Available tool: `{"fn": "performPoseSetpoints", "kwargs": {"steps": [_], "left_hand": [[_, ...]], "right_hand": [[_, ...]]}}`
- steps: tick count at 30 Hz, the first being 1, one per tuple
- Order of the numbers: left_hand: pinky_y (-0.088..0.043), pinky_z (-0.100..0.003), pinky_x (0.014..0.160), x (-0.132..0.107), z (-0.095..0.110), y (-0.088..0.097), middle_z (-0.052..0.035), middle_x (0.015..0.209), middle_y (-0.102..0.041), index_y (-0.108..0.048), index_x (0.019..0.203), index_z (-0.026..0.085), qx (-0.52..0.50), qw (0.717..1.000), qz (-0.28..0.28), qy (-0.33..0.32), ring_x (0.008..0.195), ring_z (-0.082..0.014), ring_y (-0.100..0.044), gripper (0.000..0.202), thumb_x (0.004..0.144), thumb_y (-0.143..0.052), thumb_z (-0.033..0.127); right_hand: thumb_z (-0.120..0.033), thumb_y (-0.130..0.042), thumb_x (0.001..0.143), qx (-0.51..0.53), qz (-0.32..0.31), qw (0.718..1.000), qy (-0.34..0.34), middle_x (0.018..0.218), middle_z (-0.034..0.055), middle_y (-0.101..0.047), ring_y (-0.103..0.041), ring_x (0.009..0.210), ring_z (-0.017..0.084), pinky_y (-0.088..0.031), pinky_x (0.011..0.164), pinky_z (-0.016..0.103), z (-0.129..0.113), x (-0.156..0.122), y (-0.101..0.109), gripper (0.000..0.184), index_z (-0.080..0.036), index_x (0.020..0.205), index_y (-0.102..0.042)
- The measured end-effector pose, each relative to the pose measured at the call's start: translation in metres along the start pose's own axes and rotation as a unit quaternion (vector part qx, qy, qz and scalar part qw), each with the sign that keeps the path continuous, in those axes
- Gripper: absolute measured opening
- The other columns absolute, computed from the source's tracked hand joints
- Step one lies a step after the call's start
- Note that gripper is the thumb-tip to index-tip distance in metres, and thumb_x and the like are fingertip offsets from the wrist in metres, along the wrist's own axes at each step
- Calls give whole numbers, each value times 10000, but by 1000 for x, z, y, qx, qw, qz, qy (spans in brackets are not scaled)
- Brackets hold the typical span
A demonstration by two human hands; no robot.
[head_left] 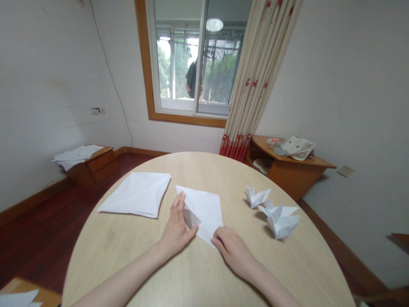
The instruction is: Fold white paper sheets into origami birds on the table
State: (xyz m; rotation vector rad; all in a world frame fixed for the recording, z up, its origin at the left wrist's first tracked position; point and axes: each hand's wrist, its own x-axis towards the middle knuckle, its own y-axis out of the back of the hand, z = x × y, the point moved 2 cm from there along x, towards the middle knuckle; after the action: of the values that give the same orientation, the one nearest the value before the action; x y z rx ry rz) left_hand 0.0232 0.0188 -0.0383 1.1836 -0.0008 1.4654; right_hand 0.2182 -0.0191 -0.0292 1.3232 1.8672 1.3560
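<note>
A white sheet of paper (pixel 204 207) lies partly folded in the middle of a round wooden table (pixel 204 273). My left hand (pixel 177 226) rests on its left edge, fingers stretched out and together, thumb against a raised fold. My right hand (pixel 231 247) presses down on the sheet's near corner with curled fingers. A stack of white paper (pixel 137 194) lies to the left of the sheet. Folded white paper figures (pixel 277 213) stand to the right.
A small wooden cabinet (pixel 96 164) with papers on it stands by the left wall. A wooden corner shelf (pixel 287 164) holding a bag is at the right, beside a curtain (pixel 255 81) and a window (pixel 194 59).
</note>
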Motion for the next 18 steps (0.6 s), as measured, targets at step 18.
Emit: {"fn": "performPoseSetpoints", "kwargs": {"steps": [18], "left_hand": [[-248,-589,1092,2,-4,-6,-185,1443,-314,-76,1471,193,40,998,-39,-15,1350,-357,-285,952,704,-640,191]], "right_hand": [[-195,-485,911,-39,8,998,49,976,75,-589,-534,891,235,-416,766,352,-12,-4,-2,222,-198,1123,-553]]}}
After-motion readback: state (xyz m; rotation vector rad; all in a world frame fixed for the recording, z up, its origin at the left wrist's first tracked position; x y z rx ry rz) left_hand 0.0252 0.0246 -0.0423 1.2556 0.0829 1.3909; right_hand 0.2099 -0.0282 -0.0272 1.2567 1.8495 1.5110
